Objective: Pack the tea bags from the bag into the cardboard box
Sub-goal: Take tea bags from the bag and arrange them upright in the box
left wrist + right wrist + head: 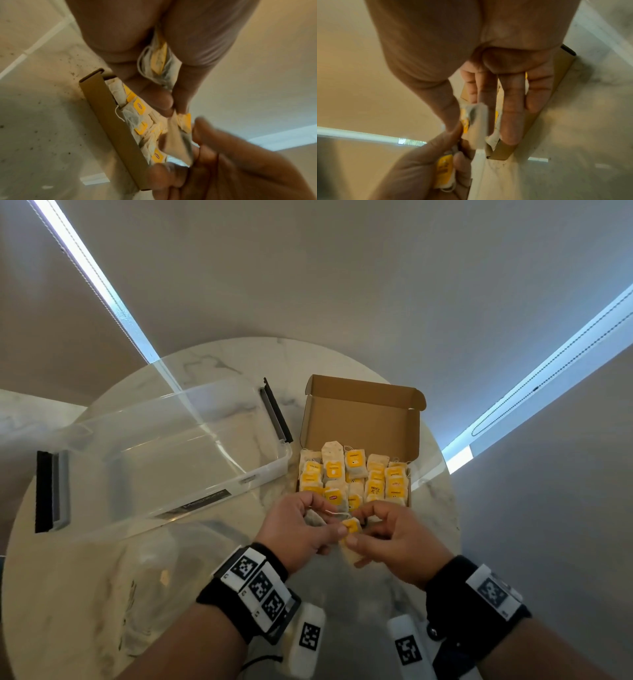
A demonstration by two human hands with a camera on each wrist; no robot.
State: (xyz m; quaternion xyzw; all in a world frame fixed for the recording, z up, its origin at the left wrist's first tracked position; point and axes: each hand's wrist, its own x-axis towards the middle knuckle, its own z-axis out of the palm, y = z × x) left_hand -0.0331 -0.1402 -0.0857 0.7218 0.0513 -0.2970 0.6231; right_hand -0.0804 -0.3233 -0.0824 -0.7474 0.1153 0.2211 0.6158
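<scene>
Far out to the left of the hands lies a clear plastic bin [164,453] tipped on the marble counter [85,594], and nearer, just left of the left wrist, a crumpled clear bag [161,573] that looks flat and nearly emptied, though its contents are hard to read through the glare.

The left hand [294,529] has its fingers curled round one tea bag [158,63] tucked in the palm, while its thumb and forefinger also pinch the end of a second tea bag [351,537] shared with the other hand. The right hand [390,542] pinches that same bag between thumb and forefinger, its other fingers spread loosely towards the box. The two seem to be teasing apart bags or a tangled string.

Just beyond both hands, touching distance ahead, the cardboard box [359,419] sits with its lid flung back, and rows of yellow-tagged packed tea bags [352,477] fill its tray almost wall to wall.

By my reckoning the packing is nearly finished: most bags are in, and what remains is the pair in hand, plus any stragglers in the bag. Room looks tight near the front wall.
</scene>
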